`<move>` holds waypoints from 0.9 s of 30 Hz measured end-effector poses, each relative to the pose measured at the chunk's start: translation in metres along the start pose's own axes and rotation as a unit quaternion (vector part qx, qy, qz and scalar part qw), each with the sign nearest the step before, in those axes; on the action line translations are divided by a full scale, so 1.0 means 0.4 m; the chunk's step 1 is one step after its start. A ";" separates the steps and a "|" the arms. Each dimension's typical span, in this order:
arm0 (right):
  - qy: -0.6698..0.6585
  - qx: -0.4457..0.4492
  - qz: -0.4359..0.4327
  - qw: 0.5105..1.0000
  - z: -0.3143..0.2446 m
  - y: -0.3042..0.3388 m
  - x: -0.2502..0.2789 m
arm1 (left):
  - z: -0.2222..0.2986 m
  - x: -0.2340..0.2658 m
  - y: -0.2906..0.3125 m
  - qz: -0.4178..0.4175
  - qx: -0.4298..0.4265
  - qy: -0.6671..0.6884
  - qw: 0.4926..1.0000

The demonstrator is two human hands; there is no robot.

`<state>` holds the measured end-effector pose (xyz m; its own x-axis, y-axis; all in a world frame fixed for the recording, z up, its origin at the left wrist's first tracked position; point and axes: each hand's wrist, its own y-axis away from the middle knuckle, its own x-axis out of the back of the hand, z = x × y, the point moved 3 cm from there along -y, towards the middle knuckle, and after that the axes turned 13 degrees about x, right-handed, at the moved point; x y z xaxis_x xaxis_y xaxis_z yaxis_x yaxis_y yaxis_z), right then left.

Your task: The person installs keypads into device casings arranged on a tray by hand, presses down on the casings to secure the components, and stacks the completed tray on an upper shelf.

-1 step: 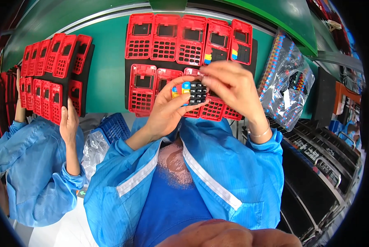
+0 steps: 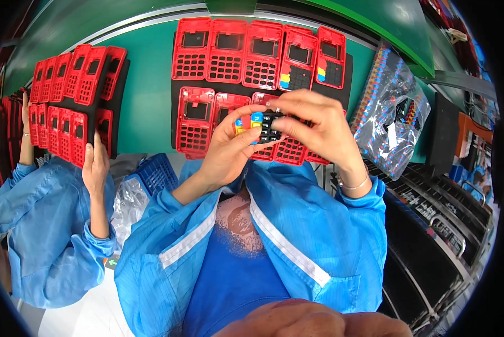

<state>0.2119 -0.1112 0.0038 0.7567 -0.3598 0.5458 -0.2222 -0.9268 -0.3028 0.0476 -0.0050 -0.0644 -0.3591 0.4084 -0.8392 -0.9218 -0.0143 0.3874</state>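
Observation:
Above the near row of red plastic housings I hold a rubber keypad (image 2: 270,132) with black keys and blue, yellow and red keys at its left end. My left hand (image 2: 227,147) is closed on that coloured end, thumb on top. My right hand (image 2: 318,124) is closed at the black end, its thumb over the keys and its fingertips at the far edge. Two red housings, one (image 2: 297,54) and another (image 2: 330,53), have such keypads in them at the far right. Other red housings, such as the far left one (image 2: 192,66), show bare key holes.
The housings lie on a black board (image 2: 225,86) on the green table (image 2: 145,112). A clear bag of keypads (image 2: 391,115) lies to the right. At left, a co-worker's hand (image 2: 96,165) holds another loaded board. A blue basket (image 2: 155,174) stands below the table edge.
My right hand has shifted slightly left and nearer, its thumb now over the black keys. My left hand holds the keypad almost unmoved.

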 end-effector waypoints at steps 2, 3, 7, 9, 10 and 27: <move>0.018 0.006 0.010 1.000 -0.030 -0.005 -0.018 | -0.009 0.017 0.002 0.010 -0.011 -0.013 1.000; 0.038 0.015 0.018 0.999 -0.035 -0.007 -0.023 | -0.009 0.017 0.005 0.011 -0.011 -0.014 1.000; 0.024 -0.002 0.012 1.000 -0.023 -0.016 -0.006 | -0.002 0.008 0.004 0.011 -0.028 -0.003 1.000; 0.070 0.007 0.029 0.997 -0.018 -0.035 0.013 | 0.012 0.007 0.011 0.015 -0.047 0.005 0.999; 0.105 0.016 0.077 0.991 -0.013 -0.050 0.026 | 0.018 0.007 0.013 0.015 -0.053 0.007 0.998; 0.412 0.166 -0.064 0.894 0.021 -0.104 -0.093 | 0.041 0.012 0.031 0.015 -0.040 -0.004 0.999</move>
<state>0.1982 -0.0583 -0.0102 0.0229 -0.3368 0.9413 0.1313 -0.9324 -0.3368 0.0367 0.0117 -0.0573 -0.3853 0.4132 -0.8251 -0.9197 -0.0984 0.3801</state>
